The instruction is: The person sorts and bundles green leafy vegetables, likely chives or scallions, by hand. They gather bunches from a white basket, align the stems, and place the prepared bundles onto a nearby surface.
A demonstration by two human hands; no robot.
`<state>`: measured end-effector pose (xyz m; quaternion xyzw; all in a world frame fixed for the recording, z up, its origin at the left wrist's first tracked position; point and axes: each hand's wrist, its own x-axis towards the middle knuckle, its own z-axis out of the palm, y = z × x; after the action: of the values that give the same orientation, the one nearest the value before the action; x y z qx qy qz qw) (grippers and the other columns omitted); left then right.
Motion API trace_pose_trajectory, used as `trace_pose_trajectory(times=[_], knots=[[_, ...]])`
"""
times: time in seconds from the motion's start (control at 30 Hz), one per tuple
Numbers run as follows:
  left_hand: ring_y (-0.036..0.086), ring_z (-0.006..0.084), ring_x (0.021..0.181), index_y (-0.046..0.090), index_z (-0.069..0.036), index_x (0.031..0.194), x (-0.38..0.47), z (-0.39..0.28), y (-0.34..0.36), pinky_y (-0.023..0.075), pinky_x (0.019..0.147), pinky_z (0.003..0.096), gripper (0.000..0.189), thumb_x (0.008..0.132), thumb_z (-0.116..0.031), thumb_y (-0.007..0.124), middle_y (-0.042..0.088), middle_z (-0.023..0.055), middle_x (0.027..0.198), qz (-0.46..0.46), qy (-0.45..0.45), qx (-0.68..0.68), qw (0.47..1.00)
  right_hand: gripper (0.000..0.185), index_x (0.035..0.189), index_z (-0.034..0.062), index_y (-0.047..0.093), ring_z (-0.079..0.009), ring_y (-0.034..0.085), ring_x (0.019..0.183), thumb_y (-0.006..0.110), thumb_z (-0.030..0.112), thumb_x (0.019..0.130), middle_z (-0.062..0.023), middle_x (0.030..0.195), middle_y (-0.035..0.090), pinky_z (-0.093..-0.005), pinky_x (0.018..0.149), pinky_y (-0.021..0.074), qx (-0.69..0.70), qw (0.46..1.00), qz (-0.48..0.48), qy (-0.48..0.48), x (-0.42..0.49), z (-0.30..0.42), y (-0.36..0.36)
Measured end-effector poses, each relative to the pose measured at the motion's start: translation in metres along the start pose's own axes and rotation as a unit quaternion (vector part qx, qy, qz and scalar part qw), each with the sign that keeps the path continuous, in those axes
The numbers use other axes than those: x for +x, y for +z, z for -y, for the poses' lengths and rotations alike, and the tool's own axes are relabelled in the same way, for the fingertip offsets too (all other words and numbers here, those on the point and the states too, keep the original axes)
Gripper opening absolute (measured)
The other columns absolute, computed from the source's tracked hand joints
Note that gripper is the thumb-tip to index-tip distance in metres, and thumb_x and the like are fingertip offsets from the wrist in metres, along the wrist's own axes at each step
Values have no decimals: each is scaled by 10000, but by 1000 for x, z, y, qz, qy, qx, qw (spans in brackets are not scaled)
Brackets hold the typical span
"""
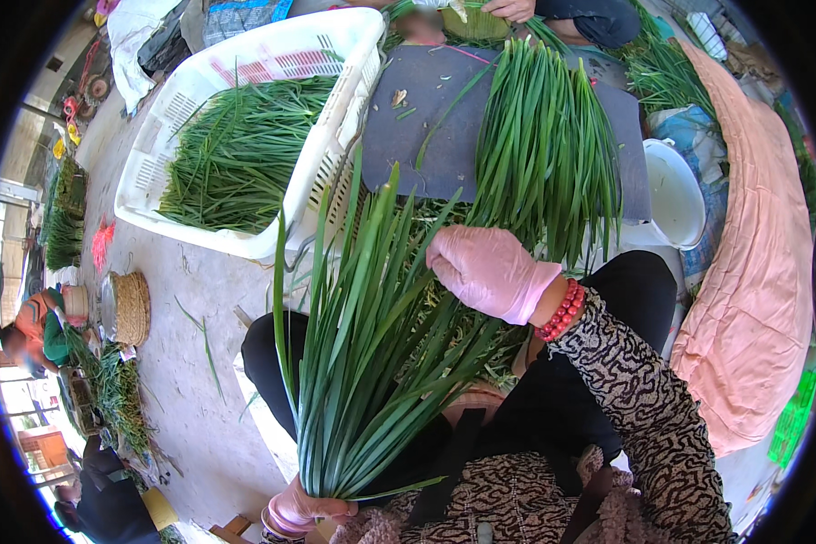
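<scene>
My left hand [309,506], in a pink glove, grips a bunch of long green garlic chives [360,353] by its base at the bottom of the view. The blades fan upward and outward over my lap. My right hand [486,272], also gloved in pink, is curled at the right side of the fan. Whether a blade is pinched in those fingers is hidden. Beyond it, a thick layer of chives [544,136] lies over a dark board [415,122], with its blades hanging past the near edge.
To the left stands a white plastic crate [245,245] holding more chives. A white bucket [676,194] and a pink cloth [748,285] are at the right. Across the board is another person's hand [510,9]. A woven basket [132,309] and other people are farther left.
</scene>
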<state>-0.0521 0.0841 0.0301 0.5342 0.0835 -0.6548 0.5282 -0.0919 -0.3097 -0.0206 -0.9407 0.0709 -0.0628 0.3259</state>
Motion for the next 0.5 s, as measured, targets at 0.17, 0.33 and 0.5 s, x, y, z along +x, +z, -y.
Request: trace_pose_trajectory(times=[0.17, 0.33, 0.5], knots=[[632, 204, 574, 537, 44, 1187, 2, -3, -2, 505, 494, 274, 602, 647, -34, 790, 675, 156, 781, 14, -17, 13, 1000, 126, 863, 30, 521, -356, 607, 717, 525, 151, 899, -160, 812, 603, -413, 652, 506, -7, 994, -104, 23, -1, 1, 7], [687, 246, 715, 459, 18, 1308, -1, -2, -12, 576, 560, 295, 742, 631, 66, 760, 675, 176, 889, -1, -61, 20, 998, 205, 915, -1, 582, -168, 555, 615, 535, 198, 926, -85, 712, 586, -303, 573, 489, 396, 883, -111, 225, 2, -7, 7], [615, 227, 563, 583, 68, 1085, -3, -4, 2, 495, 499, 299, 506, 642, -65, 789, 656, 164, 732, -26, -12, 50, 998, 154, 963, 14, 611, -65, 505, 595, 519, 131, 924, -1, 759, 562, -200, 584, 459, 486, 855, 19, 181, -9, 0, -4]])
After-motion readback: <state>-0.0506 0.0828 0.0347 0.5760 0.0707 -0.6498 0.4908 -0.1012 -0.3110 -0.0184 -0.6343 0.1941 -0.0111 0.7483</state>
